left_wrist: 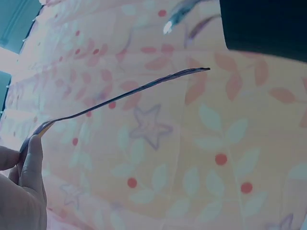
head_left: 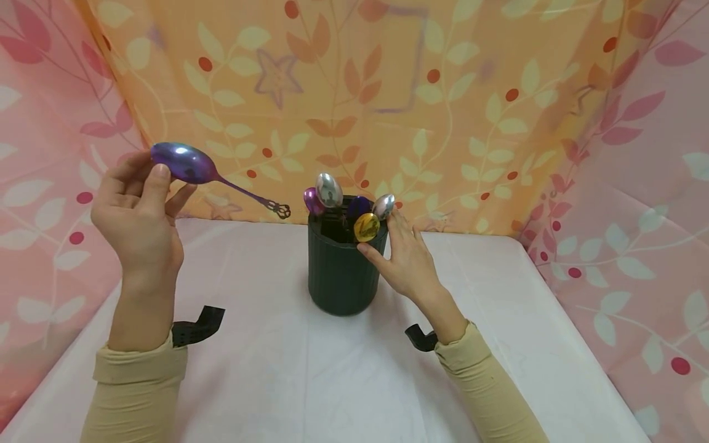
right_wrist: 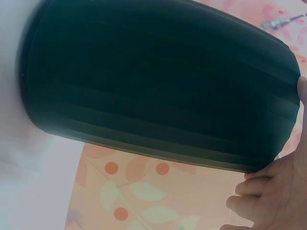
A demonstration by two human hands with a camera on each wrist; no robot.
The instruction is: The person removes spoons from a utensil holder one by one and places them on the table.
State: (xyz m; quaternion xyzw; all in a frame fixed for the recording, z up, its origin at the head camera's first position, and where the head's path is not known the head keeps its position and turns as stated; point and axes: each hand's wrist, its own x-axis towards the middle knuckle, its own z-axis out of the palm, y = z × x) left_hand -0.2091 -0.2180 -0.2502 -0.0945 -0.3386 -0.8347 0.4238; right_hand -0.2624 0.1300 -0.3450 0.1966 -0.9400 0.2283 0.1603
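Spoon, purple-blue: pinched by bowl in left grip, aloft left of dark green pot holding spoons; right grip, fingers spread, touching pot's rim; pot on white tabletop.

Orange leaf-and-berry fabric behind a white tabletop, with pink leafy fabric on both sides.

Spoon left of the container — other spoons inside, cloth behind.
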